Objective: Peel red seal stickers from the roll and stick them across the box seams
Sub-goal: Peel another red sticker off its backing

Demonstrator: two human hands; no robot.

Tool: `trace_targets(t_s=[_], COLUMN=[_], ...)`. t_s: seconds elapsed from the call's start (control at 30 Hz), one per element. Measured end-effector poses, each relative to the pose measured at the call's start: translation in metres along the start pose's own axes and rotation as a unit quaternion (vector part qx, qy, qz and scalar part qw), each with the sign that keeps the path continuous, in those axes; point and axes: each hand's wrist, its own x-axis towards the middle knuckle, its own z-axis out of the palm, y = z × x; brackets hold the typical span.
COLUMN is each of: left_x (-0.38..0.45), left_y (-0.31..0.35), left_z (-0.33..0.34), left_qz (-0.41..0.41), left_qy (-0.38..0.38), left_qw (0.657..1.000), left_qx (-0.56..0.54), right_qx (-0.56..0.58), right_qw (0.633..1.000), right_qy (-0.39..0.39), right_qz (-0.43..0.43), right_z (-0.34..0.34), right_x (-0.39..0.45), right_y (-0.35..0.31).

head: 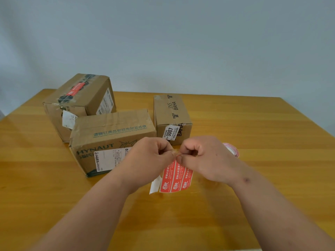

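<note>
Strip of red seal stickers (175, 178), three side by side, white lettering, hanging at six o'clock below left hand (150, 158) and right hand (203, 156), both pinching its top edge.

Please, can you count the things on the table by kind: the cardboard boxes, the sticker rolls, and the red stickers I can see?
Cardboard boxes: 3 (back left, front middle, right)
Sticker rolls: 1, partly hidden behind the right hand
Red stickers: 4, namely 3 on the strip pinched by both hands, left hand, and 1 on the back left box
Total: 8
</note>
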Motion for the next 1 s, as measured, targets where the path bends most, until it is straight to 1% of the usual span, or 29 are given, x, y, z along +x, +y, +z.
trace_targets(t_s=[0.23,0.37,0.47,0.57,0.77,0.87,1.0], left_x=[0.002,0.003,0.002,0.001,0.001,0.001,0.003], left_y=[-0.003,-0.003,-0.004,-0.003,-0.001,-0.001,-0.003], left_z=[0.001,0.001,0.0,-0.001,0.003,0.006,0.01], left_qz=[-0.04,-0.058,-0.068,-0.059,-0.047,-0.053,-0.063], left_qy=[-0.028,-0.03,-0.03,-0.038,-0.02,-0.018,-0.015], left_qw=[0.995,0.991,0.988,0.989,0.996,0.996,0.994], left_qx=[-0.081,-0.118,-0.134,-0.127,-0.074,-0.073,-0.09], right_qx=[0.005,0.064,0.066,0.052,0.029,0.025,0.024], right_qw=[1.0,0.996,0.996,0.997,0.997,0.998,0.999], right_qy=[0.004,-0.009,-0.007,-0.003,-0.03,-0.026,-0.001], right_qz=[0.01,0.055,0.062,0.058,0.065,0.058,0.047], right_z=[0.002,-0.001,-0.003,-0.004,-0.002,-0.001,0.001], right_x=[0.0,-0.001,-0.001,-0.001,0.0,-0.001,-0.004], right_y=[0.004,0.006,0.006,0.005,0.006,0.007,0.007])
